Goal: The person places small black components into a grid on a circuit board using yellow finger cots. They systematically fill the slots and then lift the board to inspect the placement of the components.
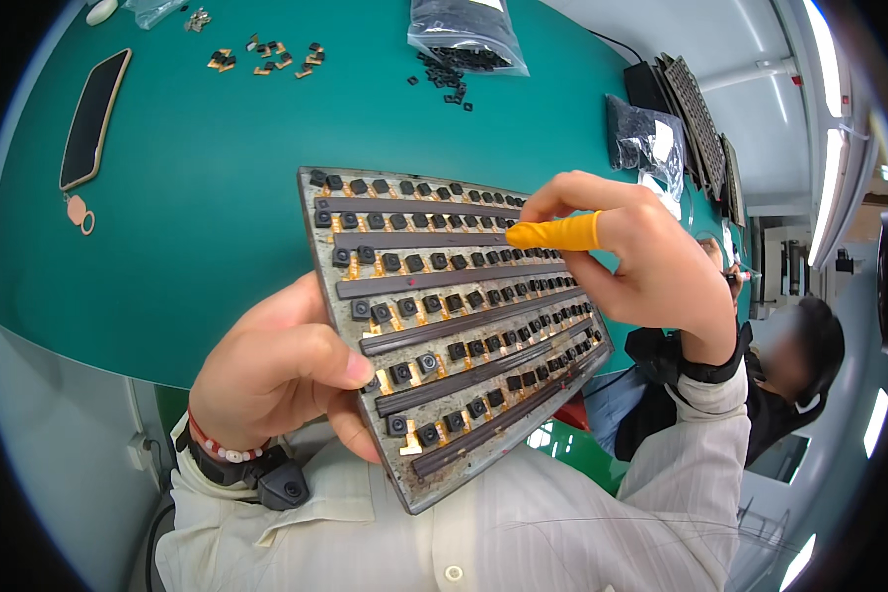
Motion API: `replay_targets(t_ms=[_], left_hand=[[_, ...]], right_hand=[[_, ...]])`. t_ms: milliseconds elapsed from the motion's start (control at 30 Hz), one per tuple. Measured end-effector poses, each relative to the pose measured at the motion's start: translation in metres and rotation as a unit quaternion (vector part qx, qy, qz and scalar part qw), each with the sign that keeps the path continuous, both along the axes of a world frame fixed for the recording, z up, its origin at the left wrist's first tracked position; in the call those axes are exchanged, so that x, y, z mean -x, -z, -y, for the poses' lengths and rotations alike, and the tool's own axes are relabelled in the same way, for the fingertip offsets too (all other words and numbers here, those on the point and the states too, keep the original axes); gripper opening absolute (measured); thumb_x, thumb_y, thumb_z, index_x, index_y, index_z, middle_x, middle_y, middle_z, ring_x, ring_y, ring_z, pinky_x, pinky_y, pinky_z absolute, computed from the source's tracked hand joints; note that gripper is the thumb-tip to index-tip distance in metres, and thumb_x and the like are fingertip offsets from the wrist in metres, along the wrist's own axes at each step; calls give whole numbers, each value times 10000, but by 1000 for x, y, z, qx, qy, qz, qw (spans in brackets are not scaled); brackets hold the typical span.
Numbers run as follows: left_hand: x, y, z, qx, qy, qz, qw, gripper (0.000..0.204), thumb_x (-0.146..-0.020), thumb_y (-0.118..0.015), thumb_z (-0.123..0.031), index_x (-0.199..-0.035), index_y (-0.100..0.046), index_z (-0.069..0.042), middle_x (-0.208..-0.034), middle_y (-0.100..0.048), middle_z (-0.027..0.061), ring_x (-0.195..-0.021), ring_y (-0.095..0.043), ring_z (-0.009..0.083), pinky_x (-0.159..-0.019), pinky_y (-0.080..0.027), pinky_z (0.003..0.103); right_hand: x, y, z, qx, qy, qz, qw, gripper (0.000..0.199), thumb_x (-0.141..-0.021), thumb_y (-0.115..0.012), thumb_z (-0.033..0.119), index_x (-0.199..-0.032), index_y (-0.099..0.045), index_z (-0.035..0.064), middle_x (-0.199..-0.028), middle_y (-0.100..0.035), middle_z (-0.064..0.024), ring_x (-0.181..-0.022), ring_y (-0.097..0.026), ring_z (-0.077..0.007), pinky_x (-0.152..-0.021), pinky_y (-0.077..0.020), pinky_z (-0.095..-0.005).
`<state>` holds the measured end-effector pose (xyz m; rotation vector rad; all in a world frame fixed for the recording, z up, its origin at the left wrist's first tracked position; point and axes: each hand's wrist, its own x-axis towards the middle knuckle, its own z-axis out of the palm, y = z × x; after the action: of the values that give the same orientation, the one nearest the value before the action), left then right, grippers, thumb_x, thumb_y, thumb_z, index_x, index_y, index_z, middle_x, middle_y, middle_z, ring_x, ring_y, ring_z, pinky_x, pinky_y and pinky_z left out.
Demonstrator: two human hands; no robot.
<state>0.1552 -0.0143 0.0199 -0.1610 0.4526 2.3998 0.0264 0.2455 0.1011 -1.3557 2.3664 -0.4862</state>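
My left hand (291,370) grips the lower left edge of a flat metal tray (406,485), thumb on top and fingers beneath. The tray is tilted and lined with rows of small black square camera modules (401,373) with gold flex tails. Dark strips (414,283) run between the rows. Over the tray's far right part is my right hand (636,252), its fingers drawn together near the upper rows. One finger wears a yellow finger cot (557,233). Whatever lies between those fingertips, if anything, is hidden.
On the green table (207,227) lie a phone (95,118), loose gold-tailed modules (271,59) and a bag of small black parts (468,35), some spilled. Another bag (646,138) and stacked trays (695,118) stand right. A co-worker (789,365) sits at the right.
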Motion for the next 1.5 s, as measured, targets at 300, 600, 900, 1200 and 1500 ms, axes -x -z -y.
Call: replay_targets(t_ms=[300,600,900,1200,1500], left_hand=[[-1,-4,0,8,18,8,1000,697,-817,-515,44,-1449,-222,63,-1327,-503,254,-1053,-666,347,-655,-666,378],[2,8,0,-63,-20,10,998,662,-813,-493,31,-1422,-238,72,-1291,-529,252,-989,-689,358,-610,-672,357],[2,4,1,-36,3,20,999,698,-819,-495,45,-1461,-221,27,-1337,-491,239,-1038,-671,340,-629,-672,351],[2,2,1,-15,28,13,999,689,-835,-507,47,-1463,-225,13,-1324,-507,209,-1040,-674,298,-627,-664,319],[3,-7,0,44,36,4,998,698,-811,-516,17,-1450,-236,17,-1275,-531,174,-985,-685,253,-599,-651,286]], right_hand=[[-9,8,19,11,-54,2,998,369,-641,-619,-118,-991,-711,-48,-1058,-657,-136,-900,-648,-318,-762,-533,-364],[-4,18,32,19,-69,55,996,341,-598,-656,-83,-928,-729,-42,-975,-640,-127,-896,-631,-312,-754,-517,-366],[-2,0,37,-30,-74,30,996,383,-612,-627,-109,-981,-714,-53,-1044,-653,-146,-950,-639,-326,-808,-530,-392],[-7,9,46,-3,-85,40,996,390,-598,-627,-112,-971,-719,-46,-1026,-641,-136,-928,-631,-312,-786,-523,-379],[2,15,57,-13,-76,144,987,275,-577,-636,-98,-834,-714,-39,-911,-594,-123,-858,-595,-283,-759,-489,-355]])
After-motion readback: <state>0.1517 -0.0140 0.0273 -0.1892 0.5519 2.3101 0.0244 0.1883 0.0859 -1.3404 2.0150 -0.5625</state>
